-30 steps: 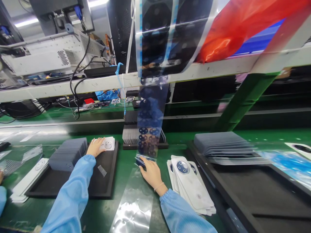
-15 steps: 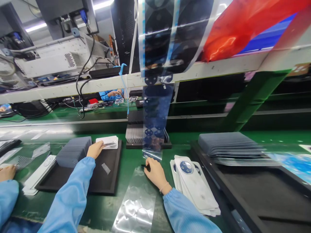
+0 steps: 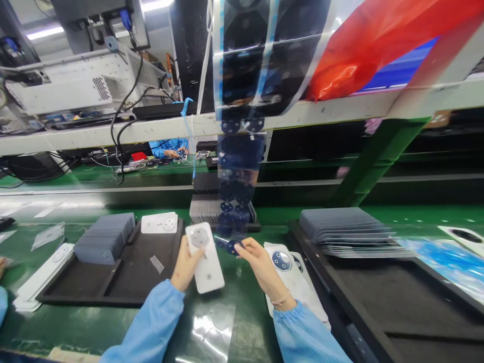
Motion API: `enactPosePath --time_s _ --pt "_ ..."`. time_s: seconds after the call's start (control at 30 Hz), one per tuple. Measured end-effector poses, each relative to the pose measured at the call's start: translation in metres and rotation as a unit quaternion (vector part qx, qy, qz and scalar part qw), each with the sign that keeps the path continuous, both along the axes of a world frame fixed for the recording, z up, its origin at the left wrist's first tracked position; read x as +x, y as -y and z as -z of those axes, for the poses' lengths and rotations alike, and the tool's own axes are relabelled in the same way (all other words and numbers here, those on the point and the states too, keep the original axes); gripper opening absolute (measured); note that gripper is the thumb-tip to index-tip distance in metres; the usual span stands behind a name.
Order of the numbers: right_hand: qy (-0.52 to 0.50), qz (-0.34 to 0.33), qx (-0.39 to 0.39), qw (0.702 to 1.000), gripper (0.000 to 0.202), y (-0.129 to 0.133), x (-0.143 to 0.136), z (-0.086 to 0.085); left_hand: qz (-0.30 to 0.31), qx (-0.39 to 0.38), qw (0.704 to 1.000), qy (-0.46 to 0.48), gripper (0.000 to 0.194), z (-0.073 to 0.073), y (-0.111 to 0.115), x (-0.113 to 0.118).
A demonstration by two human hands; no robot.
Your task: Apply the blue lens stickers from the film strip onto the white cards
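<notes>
My left hand grips a white phone back cover by its left side, thumb across its front. The cover is tilted, its round camera area near the top. My right hand pinches a dark blue round film sticker between thumb and fingers, just right of the cover. The sticker is at the lower end of a hanging clear strip with dark round pieces. Beside my right wrist lie several white covers; the top one bears a dark blue round piece.
At the left a black tray holds grey sheets and a white cover. Another black tray with stacked grey sheets stands right. A white beam crosses above the green bench. A co-worker's sleeve shows at far left.
My left hand has moved from the left tray to the middle, carrying a white cover. My right hand has risen slightly and now pinches a round sticker at the strip's end.
</notes>
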State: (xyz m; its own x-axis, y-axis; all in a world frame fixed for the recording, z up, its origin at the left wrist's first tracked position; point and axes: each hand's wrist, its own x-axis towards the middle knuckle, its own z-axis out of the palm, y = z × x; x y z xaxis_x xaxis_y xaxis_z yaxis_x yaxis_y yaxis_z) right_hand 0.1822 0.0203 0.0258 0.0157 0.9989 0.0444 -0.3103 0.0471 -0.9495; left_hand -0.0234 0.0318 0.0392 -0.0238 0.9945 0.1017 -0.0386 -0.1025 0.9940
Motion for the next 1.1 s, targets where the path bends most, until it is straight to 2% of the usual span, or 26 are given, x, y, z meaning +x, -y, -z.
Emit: enactPosePath --time_s 0.1,0.2,0.43,0.73,1.1 --pt "-0.010 0.036 0.000 0.999 0.041 0.004 0.009 0.002 0.073 -0.038 0.997 -0.003 0.039 0.014 0.011 0.034" --pt "-0.010 0.054 -0.009 0.998 0.041 0.005 0.015 0.008 0.083 -0.046 0.995 -0.025 0.038 0.024 0.015 0.048" --pt "0.032 0.018 -0.048 0.998 0.039 0.006 0.013 0.015 0.092 -0.003 0.986 -0.141 0.032 0.032 0.025 0.047" --pt "0.082 0.012 -0.045 0.996 0.035 0.014 0.000 0.020 0.121 -0.016 0.984 -0.127 0.033 0.031 0.031 0.051" --pt "0.080 0.016 -0.064 0.995 0.038 0.016 0.000 0.014 0.122 0.007 0.978 -0.169 0.037 0.031 0.031 0.049"
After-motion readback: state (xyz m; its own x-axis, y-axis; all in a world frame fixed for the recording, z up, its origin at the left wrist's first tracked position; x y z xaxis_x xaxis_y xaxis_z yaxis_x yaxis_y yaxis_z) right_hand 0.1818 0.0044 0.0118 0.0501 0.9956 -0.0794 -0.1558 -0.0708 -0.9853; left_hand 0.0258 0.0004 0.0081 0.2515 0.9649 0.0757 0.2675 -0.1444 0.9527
